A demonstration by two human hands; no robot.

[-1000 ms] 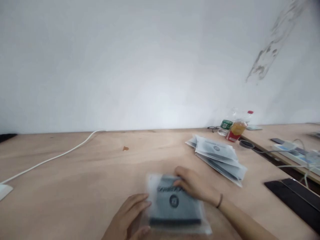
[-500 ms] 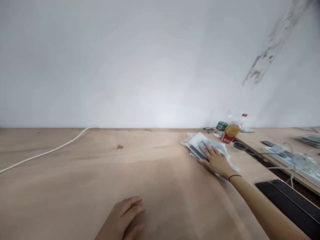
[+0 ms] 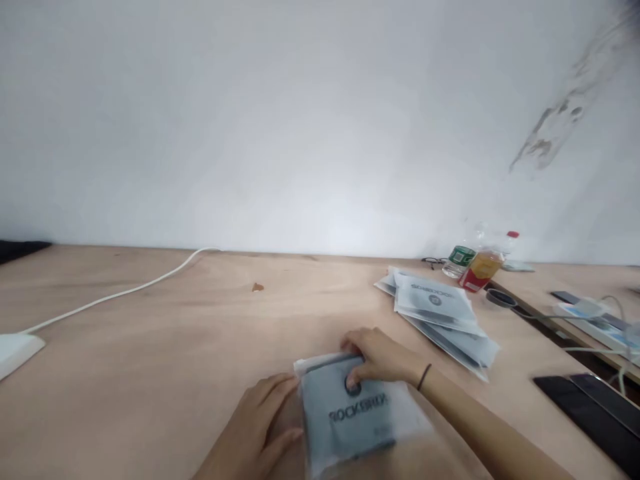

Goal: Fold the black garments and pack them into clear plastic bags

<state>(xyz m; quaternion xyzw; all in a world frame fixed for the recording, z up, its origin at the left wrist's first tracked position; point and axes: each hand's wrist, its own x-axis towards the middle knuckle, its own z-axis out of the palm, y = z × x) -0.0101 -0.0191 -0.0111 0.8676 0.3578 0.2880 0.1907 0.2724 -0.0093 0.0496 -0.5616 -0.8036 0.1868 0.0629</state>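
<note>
In front of me is a frosted plastic zip bag (image 3: 345,427) with dark lettering and a round logo, a dark flat item inside it. My right hand (image 3: 383,357) grips its far edge, thumb on top over the logo and fingers beyond the edge. At the bag's left edge is my left hand (image 3: 265,420), thumb and fingers apart, fingertips at or against the plastic; whether they press on it I cannot tell. Farther right lies a loose pile of similar frosted bags (image 3: 437,307), fanned over one another.
Behind the pile stand a clear bottle with a green label (image 3: 459,259) and a red-capped drink bottle (image 3: 483,268), near glasses (image 3: 434,261) and a tape roll (image 3: 501,298). Dark phones (image 3: 590,413) lie at right. A white cable (image 3: 125,291) crosses the left side toward a white block (image 3: 20,353).
My right hand has left the pile and brought one bag to the near middle of the table. My left hand has shifted slightly right to meet its edge. The view has turned left.
</note>
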